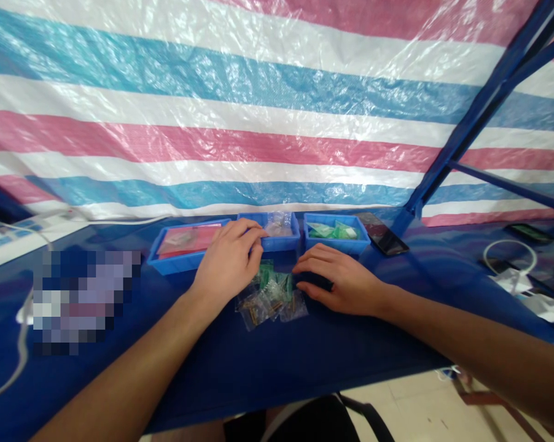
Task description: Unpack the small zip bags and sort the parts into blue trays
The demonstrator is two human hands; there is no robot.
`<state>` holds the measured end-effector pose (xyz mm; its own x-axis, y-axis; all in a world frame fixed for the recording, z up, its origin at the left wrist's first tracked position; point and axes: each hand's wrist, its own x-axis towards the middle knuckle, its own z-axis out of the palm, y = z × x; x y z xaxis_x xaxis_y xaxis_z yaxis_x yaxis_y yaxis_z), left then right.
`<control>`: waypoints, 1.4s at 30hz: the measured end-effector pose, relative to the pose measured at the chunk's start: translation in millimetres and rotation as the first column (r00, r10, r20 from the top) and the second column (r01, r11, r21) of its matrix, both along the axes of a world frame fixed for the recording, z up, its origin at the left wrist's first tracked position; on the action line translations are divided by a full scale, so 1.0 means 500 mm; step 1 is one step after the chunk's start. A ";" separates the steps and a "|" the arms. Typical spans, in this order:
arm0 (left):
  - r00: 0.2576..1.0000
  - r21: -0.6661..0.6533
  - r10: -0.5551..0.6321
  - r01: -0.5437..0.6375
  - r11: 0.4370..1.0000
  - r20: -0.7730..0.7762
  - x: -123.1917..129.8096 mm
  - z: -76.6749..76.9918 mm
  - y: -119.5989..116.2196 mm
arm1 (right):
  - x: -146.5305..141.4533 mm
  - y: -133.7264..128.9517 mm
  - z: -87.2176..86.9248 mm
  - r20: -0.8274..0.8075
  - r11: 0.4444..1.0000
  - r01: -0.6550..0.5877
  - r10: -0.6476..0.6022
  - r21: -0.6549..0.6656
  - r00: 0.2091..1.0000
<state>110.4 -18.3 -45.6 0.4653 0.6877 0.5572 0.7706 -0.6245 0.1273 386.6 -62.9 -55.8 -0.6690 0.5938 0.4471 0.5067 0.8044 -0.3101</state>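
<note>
On the blue table lies a pile of small clear plastic bags (274, 294); some hold brass-coloured pieces, others greenish contents. My left hand (231, 252) reaches over the pile's left side, fingers bent forward at the front edge of the middle blue bin (280, 244). Nothing shows in its grasp, though its fingertips are partly hidden. To the pile's right, my right hand (339, 279) rests low with a gap between thumb and fingers and nothing visible in it. Clear bags sit in the middle bin. Green packets (335, 231) lie in the right blue bin (339, 245).
The left blue bin (173, 265) holds red packets (185, 240). A dark phone (387, 238) lies beside the right bin. White cables and adapters (516, 279) are at far right, and a blurred-out object (88, 301) is at left. Behind hangs a striped plastic sheet (240, 110) by a blue metal frame (461, 129).
</note>
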 end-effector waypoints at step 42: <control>0.872 0.089 -0.455 0.446 0.891 0.179 0.060 0.003 -0.052 | -0.001 0.021 0.006 -0.653 0.612 -0.336 -0.417 -0.716 0.632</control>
